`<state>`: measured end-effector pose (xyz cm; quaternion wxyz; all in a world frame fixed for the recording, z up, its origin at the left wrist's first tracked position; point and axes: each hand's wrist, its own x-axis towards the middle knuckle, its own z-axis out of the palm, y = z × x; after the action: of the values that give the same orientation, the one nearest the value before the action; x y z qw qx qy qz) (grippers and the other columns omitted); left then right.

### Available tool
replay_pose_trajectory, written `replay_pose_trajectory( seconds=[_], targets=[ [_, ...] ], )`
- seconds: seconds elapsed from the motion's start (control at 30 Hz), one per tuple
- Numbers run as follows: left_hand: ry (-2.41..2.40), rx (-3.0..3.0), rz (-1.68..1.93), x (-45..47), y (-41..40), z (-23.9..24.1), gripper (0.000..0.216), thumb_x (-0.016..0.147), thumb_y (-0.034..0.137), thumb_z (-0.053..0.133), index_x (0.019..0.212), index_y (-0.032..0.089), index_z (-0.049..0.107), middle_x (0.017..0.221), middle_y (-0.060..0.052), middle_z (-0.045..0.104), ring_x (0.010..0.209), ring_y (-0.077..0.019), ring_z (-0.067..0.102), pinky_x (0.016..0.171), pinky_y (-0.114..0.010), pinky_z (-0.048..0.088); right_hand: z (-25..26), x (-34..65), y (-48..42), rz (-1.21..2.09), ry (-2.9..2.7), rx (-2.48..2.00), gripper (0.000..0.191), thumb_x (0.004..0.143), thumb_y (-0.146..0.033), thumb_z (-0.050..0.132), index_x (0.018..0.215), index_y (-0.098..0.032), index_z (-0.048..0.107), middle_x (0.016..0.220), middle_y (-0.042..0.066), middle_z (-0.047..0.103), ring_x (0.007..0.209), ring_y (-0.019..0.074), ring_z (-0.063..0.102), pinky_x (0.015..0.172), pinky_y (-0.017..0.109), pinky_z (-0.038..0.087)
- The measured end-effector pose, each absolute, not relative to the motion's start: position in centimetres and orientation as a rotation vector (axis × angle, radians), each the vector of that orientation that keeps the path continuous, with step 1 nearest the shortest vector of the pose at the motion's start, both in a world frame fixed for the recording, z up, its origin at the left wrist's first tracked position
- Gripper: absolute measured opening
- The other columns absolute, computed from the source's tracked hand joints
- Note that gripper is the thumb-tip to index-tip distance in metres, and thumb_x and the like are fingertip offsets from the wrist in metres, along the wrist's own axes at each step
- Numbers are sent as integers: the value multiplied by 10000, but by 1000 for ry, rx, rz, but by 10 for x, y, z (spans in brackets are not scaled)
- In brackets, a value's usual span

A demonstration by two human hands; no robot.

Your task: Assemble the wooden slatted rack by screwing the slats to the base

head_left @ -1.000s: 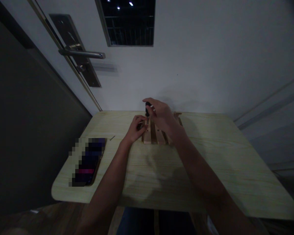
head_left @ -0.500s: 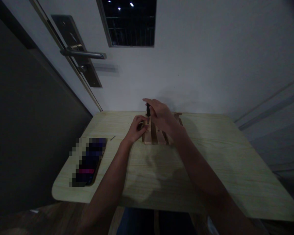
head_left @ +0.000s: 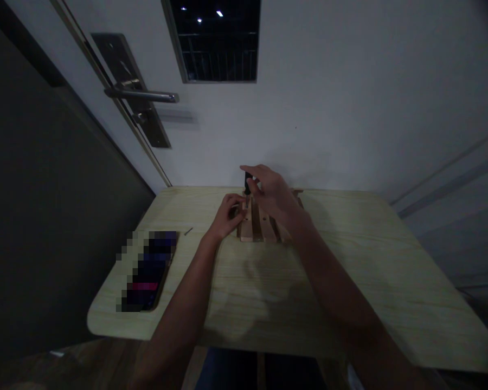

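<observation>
A small slatted wooden piece lies near the far edge of the pale wooden table. My right hand is wrapped round the black handle of a screwdriver, held upright with its tip down on the piece's left corner. My left hand pinches at that same corner beside the tip; what its fingers hold is too small to make out.
A phone lies on the table's left side, with a loose screw just beyond it. A door with a metal lever handle stands at the left, and a white wall with a dark window rises behind the table.
Both hands stay at the wooden piece's left corner with the screwdriver upright. The view has shifted slightly; nothing was picked up or let go.
</observation>
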<state>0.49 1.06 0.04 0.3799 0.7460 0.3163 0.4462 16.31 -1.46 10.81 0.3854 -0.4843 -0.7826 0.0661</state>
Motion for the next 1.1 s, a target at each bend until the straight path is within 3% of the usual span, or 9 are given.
replay_pose_trajectory(
  seconds=[0.13,0.37,0.57,0.87,1.1],
  targets=[
    [815,1888,1134,5,11,0,231,812,301,577,1030,226,553,1121,-69,442,1075,-187,489,911,-363,471,109,165,-15,161,-2034,-1193,338,909,-191,351,1164,-169,572,1047,86,639,916,173,589,838,303,437],
    [794,1877,1142,5,12,-1,232,814,296,579,1033,226,548,1126,-68,449,1097,-188,490,947,-375,455,113,167,-16,142,-2010,-1239,229,865,-209,489,1058,-189,611,963,57,645,771,155,581,752,282,449],
    [795,1895,1141,5,10,2,205,823,290,567,1016,223,556,1125,-67,463,1082,-180,491,952,-367,450,114,168,-17,140,-2010,-1235,315,887,-168,398,1140,-163,585,1051,91,638,870,170,588,796,298,439],
    [777,1910,1169,5,9,3,196,819,285,563,1003,219,564,1099,-66,467,1071,-183,486,935,-359,457,121,166,-23,114,-2019,-1313,260,879,-209,480,1094,-207,625,977,55,661,780,154,589,761,287,439],
    [800,1906,1157,4,11,0,197,820,293,567,1008,233,563,1124,-66,459,1101,-197,485,959,-396,446,118,168,-18,111,-2062,-1222,337,909,-168,380,1162,-177,602,1109,90,650,948,170,599,839,307,444]
  ],
)
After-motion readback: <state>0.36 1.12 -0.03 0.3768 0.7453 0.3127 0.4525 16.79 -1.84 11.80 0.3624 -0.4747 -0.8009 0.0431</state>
